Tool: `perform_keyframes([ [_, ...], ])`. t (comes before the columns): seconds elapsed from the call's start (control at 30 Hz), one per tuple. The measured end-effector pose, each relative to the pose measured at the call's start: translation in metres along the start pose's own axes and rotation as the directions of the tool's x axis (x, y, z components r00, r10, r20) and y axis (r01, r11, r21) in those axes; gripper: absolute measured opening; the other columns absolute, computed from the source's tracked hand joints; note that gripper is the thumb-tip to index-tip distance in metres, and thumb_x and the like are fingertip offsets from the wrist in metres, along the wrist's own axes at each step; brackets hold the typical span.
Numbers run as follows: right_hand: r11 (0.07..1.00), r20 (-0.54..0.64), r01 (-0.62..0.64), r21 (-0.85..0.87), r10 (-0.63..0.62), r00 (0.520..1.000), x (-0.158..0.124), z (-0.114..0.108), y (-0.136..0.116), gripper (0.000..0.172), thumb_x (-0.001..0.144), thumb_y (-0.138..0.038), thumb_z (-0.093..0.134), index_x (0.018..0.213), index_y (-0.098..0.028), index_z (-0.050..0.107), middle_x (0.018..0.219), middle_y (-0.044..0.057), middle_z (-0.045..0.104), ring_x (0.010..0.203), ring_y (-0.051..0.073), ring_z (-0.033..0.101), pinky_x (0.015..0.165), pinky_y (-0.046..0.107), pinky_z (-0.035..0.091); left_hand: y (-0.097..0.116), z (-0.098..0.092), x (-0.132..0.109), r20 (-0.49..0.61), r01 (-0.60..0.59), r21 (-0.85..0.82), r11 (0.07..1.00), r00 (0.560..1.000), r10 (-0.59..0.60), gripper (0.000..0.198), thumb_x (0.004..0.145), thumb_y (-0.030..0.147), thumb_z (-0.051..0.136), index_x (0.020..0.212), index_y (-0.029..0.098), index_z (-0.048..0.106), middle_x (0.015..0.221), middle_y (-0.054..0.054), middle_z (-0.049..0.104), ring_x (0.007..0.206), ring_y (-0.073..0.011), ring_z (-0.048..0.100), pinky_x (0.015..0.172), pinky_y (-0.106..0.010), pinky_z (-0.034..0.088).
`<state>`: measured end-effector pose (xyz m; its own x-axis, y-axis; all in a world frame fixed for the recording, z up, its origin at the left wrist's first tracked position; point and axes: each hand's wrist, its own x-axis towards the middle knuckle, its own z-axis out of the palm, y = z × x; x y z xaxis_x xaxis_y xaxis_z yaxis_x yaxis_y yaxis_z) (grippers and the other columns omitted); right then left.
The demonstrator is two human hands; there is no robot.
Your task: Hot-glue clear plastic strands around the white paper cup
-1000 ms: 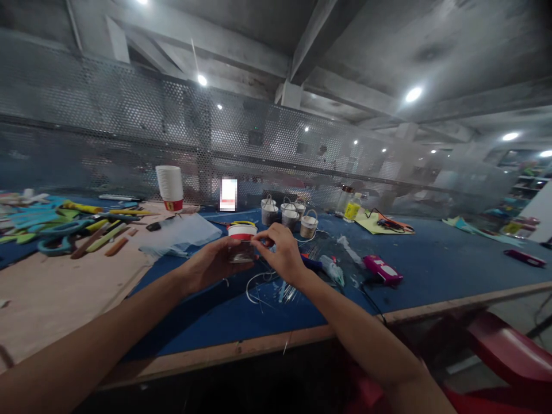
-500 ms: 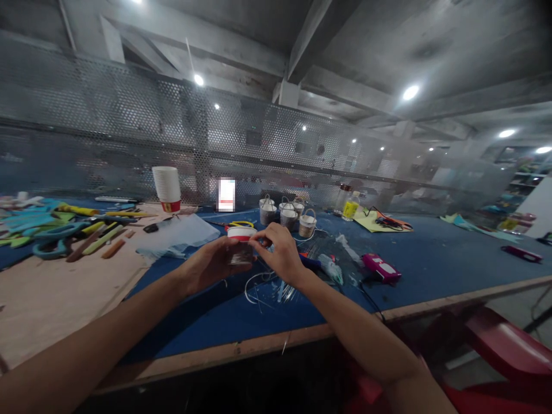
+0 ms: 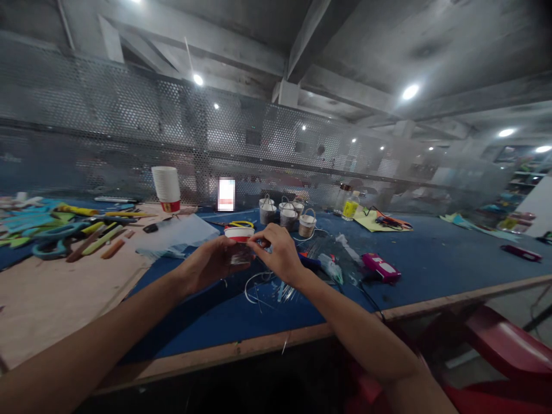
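Above the blue table top, a paper cup (image 3: 240,234) with a white rim and red band is held upright. Its lower part looks wrapped in something greyish brown, too blurred to make out. My left hand (image 3: 210,260) is closed around the cup's left side. At the cup's right side, the thumb and fingertips of my right hand (image 3: 279,252) are pinched together; whatever lies between them is too small to tell. Right behind the cup are yellow-handled scissors (image 3: 240,223). Loose white cord (image 3: 248,287) lies on the table below my hands.
Several small cord-wrapped buckets (image 3: 288,217) with handles stand beyond my hands. At left are stacked paper cups (image 3: 166,187), blue-handled scissors (image 3: 52,244) and coloured sticks. A yellow-labelled bottle (image 3: 351,207) and a magenta box (image 3: 380,268) are on the right. A perforated screen (image 3: 172,132) closes the back.
The cup has shifted very slightly left and tilted a little in my left hand. My right fingertips have moved slightly left with it. The other things stay put.
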<state>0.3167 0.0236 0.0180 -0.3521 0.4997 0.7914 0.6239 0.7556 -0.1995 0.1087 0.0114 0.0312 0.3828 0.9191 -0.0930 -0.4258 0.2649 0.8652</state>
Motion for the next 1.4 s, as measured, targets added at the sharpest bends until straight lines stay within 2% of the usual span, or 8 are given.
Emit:
perform_keyframes([
  [0.33, 1.0, 0.044, 0.002, 0.004, -0.002, 0.999, -0.001, -0.001, -0.002, 0.009, 0.104, -0.03, 0.075, 0.1, -0.022, 0.077, 0.097, 0.004, 0.073, 0.087, 0.018, 0.066, 0.089, 0.035, 0.044, 0.0, -0.006, 0.003, 0.039, -0.008, 0.004, 1.0, 0.999, 0.008, 0.039, 0.087, 0.01, 0.064, 0.124, 0.011, 0.077, 0.109, -0.014, 0.085, 0.097, -0.0261, 0.079, 0.089, -0.036, 0.065],
  [0.53, 0.999, -0.002, 0.0, 0.041, 0.0, 1.0, -0.001, 0.002, 0.001, 0.008, 0.104, -0.026, 0.075, 0.098, -0.02, 0.076, 0.09, 0.002, 0.072, 0.082, 0.017, 0.066, 0.087, 0.034, 0.044, 0.0, -0.006, 0.003, 0.032, -0.033, -0.016, 0.999, 0.999, 0.034, 0.038, 0.087, 0.011, 0.064, 0.123, 0.012, 0.078, 0.11, -0.013, 0.085, 0.1, -0.0273, 0.077, 0.09, -0.036, 0.065],
  [0.73, 0.994, 0.005, -0.073, 0.076, 0.072, 0.997, 0.0, 0.005, 0.006, 0.005, 0.102, -0.024, 0.076, 0.099, -0.02, 0.076, 0.09, 0.002, 0.073, 0.08, 0.016, 0.066, 0.083, 0.032, 0.047, 0.002, -0.008, 0.003, 0.065, -0.026, -0.03, 0.999, 0.998, 0.028, 0.035, 0.093, 0.012, 0.061, 0.125, 0.01, 0.075, 0.11, -0.011, 0.086, 0.103, -0.0266, 0.077, 0.095, -0.036, 0.062],
  [0.87, 0.984, 0.015, -0.121, 0.133, 0.12, 0.993, 0.0, 0.005, 0.008, 0.008, 0.102, -0.027, 0.075, 0.099, -0.019, 0.076, 0.092, 0.003, 0.073, 0.08, 0.016, 0.066, 0.081, 0.031, 0.049, 0.002, -0.011, 0.005, 0.11, -0.028, -0.039, 0.999, 0.993, 0.032, 0.037, 0.087, 0.015, 0.067, 0.122, 0.011, 0.075, 0.113, -0.013, 0.086, 0.1, -0.0271, 0.078, 0.096, -0.037, 0.062],
  [1.07, 0.967, 0.015, -0.163, 0.196, 0.163, 0.986, 0.0, 0.003, 0.007, 0.01, 0.101, -0.029, 0.076, 0.096, -0.02, 0.075, 0.09, 0.003, 0.072, 0.078, 0.016, 0.065, 0.078, 0.031, 0.05, 0.002, -0.012, 0.006, 0.1, -0.029, -0.043, 0.999, 0.994, 0.033, 0.042, 0.084, 0.016, 0.07, 0.125, 0.01, 0.074, 0.108, -0.013, 0.087, 0.095, -0.0262, 0.079, 0.09, -0.035, 0.063],
  [1.2, 0.957, 0.018, -0.189, 0.221, 0.189, 0.982, 0.001, 0.002, 0.006, 0.011, 0.101, -0.03, 0.074, 0.095, -0.02, 0.075, 0.092, 0.003, 0.073, 0.079, 0.016, 0.065, 0.079, 0.031, 0.05, 0.002, -0.014, 0.006, 0.108, -0.021, -0.042, 0.999, 0.994, 0.026, 0.05, 0.085, 0.017, 0.071, 0.134, 0.009, 0.071, 0.109, -0.013, 0.087, 0.1, -0.0277, 0.079, 0.09, -0.035, 0.062],
  [1.4, 0.935, 0.031, -0.226, 0.272, 0.226, 0.974, 0.002, 0.0, 0.005, 0.014, 0.101, -0.032, 0.073, 0.094, -0.02, 0.074, 0.091, 0.003, 0.073, 0.079, 0.017, 0.065, 0.081, 0.031, 0.051, 0.003, -0.011, 0.003, 0.1, -0.034, -0.065, 0.997, 0.994, 0.041, 0.041, 0.088, 0.018, 0.068, 0.127, 0.008, 0.074, 0.109, -0.012, 0.088, 0.099, -0.0275, 0.078, 0.092, -0.036, 0.061],
])
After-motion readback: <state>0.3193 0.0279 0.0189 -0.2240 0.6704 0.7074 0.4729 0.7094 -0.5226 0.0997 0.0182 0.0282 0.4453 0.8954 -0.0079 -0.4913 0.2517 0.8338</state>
